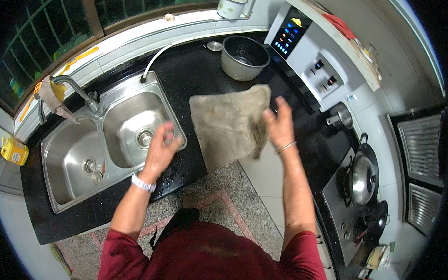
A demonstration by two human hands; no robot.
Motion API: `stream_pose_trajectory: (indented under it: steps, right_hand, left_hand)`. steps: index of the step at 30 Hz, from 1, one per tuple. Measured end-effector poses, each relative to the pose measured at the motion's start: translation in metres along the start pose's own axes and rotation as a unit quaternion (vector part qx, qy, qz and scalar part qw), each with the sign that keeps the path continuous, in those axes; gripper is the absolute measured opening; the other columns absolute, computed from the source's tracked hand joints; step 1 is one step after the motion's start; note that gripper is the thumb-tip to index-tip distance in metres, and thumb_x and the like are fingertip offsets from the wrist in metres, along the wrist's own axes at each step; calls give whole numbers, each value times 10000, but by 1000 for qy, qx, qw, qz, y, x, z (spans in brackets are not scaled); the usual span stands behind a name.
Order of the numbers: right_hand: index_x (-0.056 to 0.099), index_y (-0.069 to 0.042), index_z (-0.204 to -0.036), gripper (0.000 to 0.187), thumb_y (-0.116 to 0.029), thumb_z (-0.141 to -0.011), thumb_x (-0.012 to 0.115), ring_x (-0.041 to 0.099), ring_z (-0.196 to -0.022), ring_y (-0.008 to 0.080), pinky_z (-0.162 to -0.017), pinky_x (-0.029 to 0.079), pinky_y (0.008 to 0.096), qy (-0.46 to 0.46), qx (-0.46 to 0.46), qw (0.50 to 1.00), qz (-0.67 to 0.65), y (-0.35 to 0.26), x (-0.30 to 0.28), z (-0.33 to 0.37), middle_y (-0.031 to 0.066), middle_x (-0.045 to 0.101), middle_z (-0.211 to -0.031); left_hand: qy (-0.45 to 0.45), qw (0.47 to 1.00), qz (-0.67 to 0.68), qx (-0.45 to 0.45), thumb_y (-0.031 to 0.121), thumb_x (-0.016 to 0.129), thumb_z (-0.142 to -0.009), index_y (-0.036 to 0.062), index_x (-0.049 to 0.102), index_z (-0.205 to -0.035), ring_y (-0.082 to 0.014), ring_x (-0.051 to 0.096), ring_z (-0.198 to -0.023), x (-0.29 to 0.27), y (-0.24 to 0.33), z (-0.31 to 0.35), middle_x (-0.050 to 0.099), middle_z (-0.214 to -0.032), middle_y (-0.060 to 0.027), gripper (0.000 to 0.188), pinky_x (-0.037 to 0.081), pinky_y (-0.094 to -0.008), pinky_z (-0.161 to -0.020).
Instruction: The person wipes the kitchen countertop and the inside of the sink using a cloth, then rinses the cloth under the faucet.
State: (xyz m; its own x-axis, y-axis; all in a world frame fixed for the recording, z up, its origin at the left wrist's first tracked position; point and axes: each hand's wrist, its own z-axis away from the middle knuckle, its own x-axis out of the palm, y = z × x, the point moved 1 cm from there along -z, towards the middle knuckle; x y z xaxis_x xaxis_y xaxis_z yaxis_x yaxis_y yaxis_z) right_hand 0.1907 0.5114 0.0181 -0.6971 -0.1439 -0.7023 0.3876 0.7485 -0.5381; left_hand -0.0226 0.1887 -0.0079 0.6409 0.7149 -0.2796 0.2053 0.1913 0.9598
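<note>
A grey-brown cloth point(227, 123) is spread out at the inner corner of the black counter, its lower end reaching past the counter's edge over the floor. My right hand point(281, 123) is beside the cloth's right edge, fingers apart; whether a fingertip touches the fabric I cannot tell. To the left of the cloth, my left hand point(162, 148) is raised in front of the sink's right basin point(131, 117). Its fingers are slightly curled and apart, with nothing seen in them. A white band circles my left wrist, and a thin bangle my right.
A grey inner pot point(244, 66) stands behind the cloth, near a white water dispenser point(315, 64). At left, the double steel sink has a curved faucet point(78, 88) with a rag beside it. A lidded wok point(363, 179) sits on the stove point(342, 213) at right.
</note>
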Motion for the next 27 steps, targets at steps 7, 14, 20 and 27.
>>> stream_pose_trajectory:
  steps: [7,14,20,27]
  right_hand:
    - [240,-180,-1543,770,-563,-933,509,118,-1481,406,-1134,75,669,-179,242,943,139,-38,150,10,250,172,-1586]
    - [242,-130,-1541,745,-563,-967,437,77,-1477,444,-1116,27,700,-255,71,925,273,-58,204,-6,246,152,-1590]
    - [299,-87,-1513,729,-555,-968,423,167,-1464,403,-1124,98,677,-242,-71,940,231,-76,286,-93,204,265,-1557]
    - [430,-55,-1395,626,-487,-948,507,285,-1388,384,-1104,179,666,-180,-218,953,108,-130,403,-180,210,382,-1443]
  left_hand:
    - [-11,981,47,-187,64,609,-950,-6,657,-1089,-136,651,-890,-35,-49,71,692,-986,-64,163,536,-273,-808]
    - [91,957,170,-219,65,573,-976,-10,650,-1043,-160,684,-870,-42,-44,70,686,-971,-70,127,546,-276,-803]
    - [169,940,152,-254,105,595,-977,-8,653,-1037,-155,685,-855,-33,-30,50,700,-936,-67,140,535,-282,-820]
    - [282,892,170,-309,87,608,-969,-17,660,-1036,-158,674,-862,-17,-29,60,688,-948,-65,134,539,-278,-820]
